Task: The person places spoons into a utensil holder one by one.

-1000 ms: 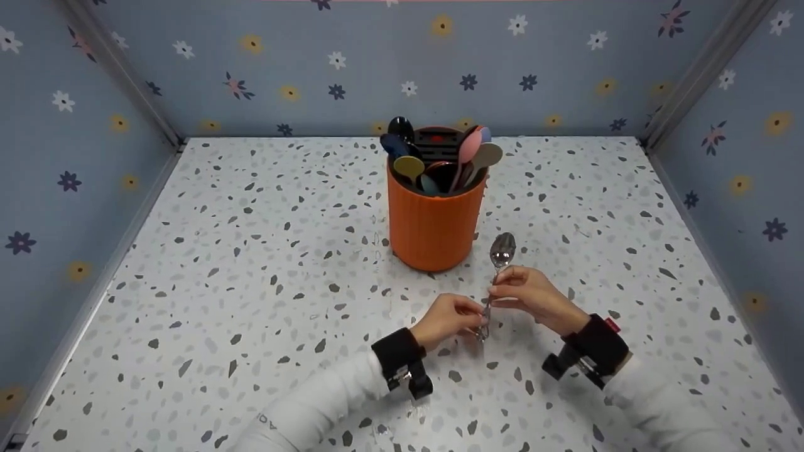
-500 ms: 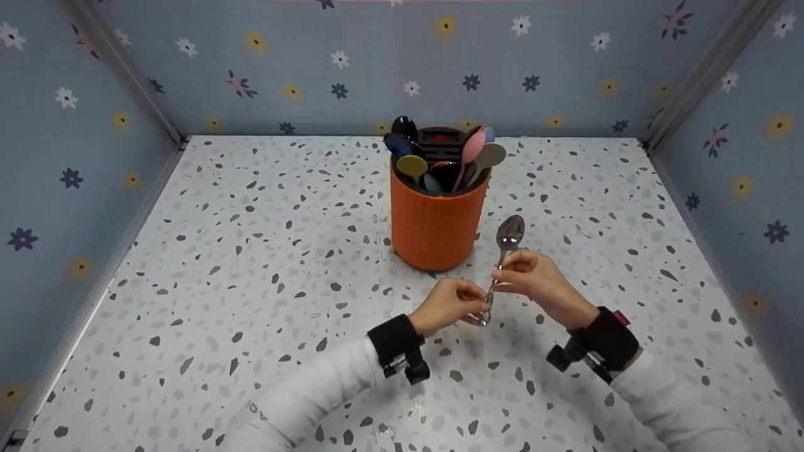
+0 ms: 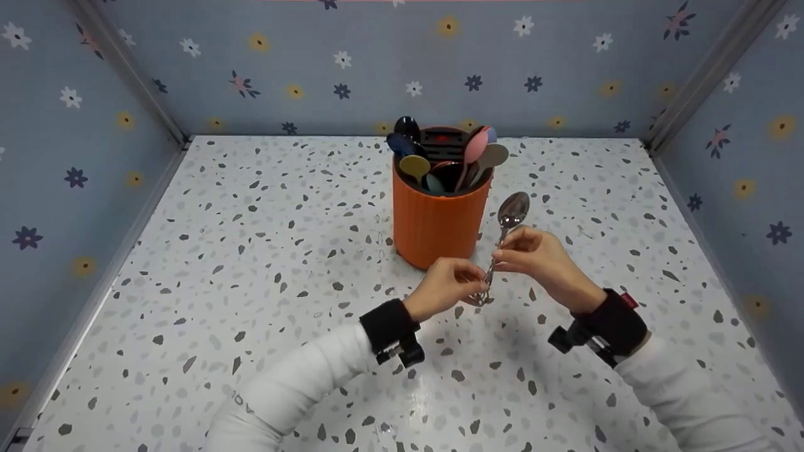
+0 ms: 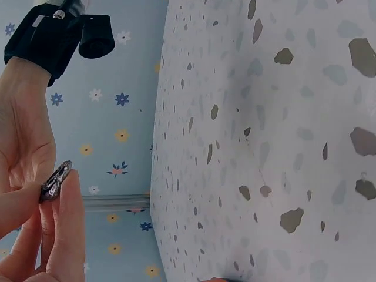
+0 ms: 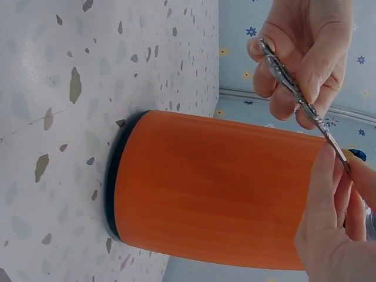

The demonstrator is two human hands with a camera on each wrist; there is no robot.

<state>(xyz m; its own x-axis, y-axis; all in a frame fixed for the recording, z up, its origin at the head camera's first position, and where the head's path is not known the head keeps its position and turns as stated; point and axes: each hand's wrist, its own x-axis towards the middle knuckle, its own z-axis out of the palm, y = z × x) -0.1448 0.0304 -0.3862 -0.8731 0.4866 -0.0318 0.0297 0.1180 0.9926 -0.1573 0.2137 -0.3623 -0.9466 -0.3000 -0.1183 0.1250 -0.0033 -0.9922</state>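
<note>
A: Item one, the metal spoon [image 3: 502, 242]. Where do you have it?

B: You hold it in the air just to the right of the orange holder [image 3: 440, 223], bowl end up and level with the holder's rim, handle slanting down toward you. It touches neither the holder nor the tabletop [image 3: 264, 251].

A: Item two, your hands.

B: Your right hand [image 3: 540, 260] pinches the handle about midway, fingers curled round it. Your left hand [image 3: 443, 295] pinches the bottom tip between thumb and fingertips. The left wrist view shows that tip [image 4: 56, 182] caught at the fingertips. The right wrist view shows the handle [image 5: 294, 88] running between both hands beside the holder's wall.

A: Item three, the holder's contents.

B: Several spoons stand in it, bowls up: dark blue [image 3: 400, 144], olive [image 3: 414, 166], pink [image 3: 475, 145], tan [image 3: 493, 155], and a black one behind. A black slotted insert [image 3: 443, 139] sits at the back.

A: Item four, progress?

B: By my reading, the metal spoon is off the tabletop and brought up next to the holder, and it is the only one outside. Left for you: release the left-hand pinch, carry the spoon over the rim and stand it among the others. No other loose cutlery shows near the holder.
</note>
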